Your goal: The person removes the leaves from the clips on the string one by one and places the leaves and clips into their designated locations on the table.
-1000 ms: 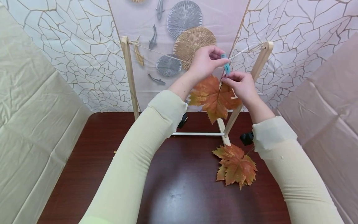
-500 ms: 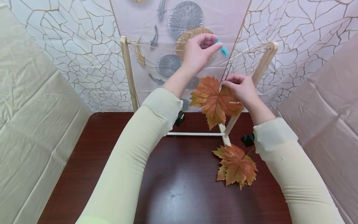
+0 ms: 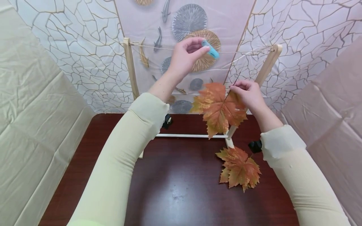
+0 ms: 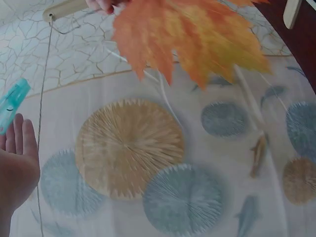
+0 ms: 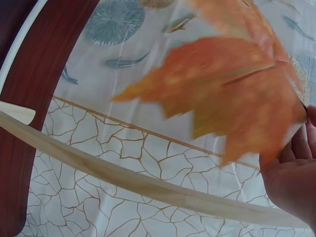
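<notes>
My left hand [image 3: 185,58] pinches a light-blue clothespin [image 3: 210,50] between thumb and fingers, close to the thin string [image 3: 237,52] that spans the wooden frame. In the left wrist view the clothespin [image 4: 14,103] shows beside that string. Lower and to the right, my right hand [image 3: 249,94] pinches the dark stem of an orange artificial maple leaf [image 3: 222,108], its blade hanging below the fingers. The right wrist view shows this leaf [image 5: 232,89] large, covering part of the fingers.
Wooden posts stand left [image 3: 130,69] and right [image 3: 266,64], joined low by a white rod [image 3: 183,136]. More maple leaves [image 3: 240,169] lie on the dark red table [image 3: 175,182] at the right. Patterned cloth hangs behind, and beige cloth walls [image 3: 36,110] flank both sides.
My left hand has drawn the clothespin away to the left, apart from the leaf stem. My right hand has lowered slightly with the leaf, and the string now runs straighter.
</notes>
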Available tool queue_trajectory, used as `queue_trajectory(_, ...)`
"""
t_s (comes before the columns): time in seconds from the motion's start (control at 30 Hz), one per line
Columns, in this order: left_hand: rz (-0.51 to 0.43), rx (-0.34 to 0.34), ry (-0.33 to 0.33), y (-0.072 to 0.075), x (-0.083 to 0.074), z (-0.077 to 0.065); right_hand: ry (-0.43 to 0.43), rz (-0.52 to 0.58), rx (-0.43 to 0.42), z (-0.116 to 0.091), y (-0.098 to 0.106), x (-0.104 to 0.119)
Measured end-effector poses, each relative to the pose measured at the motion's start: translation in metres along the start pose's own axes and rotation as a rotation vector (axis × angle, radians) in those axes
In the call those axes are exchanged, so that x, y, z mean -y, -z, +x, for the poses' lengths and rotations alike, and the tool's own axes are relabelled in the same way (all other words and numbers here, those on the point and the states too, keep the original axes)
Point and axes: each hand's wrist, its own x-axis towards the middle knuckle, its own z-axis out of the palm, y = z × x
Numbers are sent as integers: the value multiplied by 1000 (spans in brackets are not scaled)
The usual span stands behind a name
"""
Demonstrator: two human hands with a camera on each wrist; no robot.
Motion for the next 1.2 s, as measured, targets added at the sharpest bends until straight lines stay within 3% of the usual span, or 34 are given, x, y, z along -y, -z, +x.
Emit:
queue_trajectory(0.2,-7,-20,14,19,14,-12,-12,3,-46,-4,5,-7)
queue_trajectory(0.43,-15,-25,44,43,36,-27,-19,-34,1,-10,12,-12)
queue_trajectory(0.87,103,29,148,89,71,-63,-54,-118,13,-25,22,-27)
queue_trajectory(1.2,146,65,245,110,96,-92,-89,-29,48,-35,32,-46)
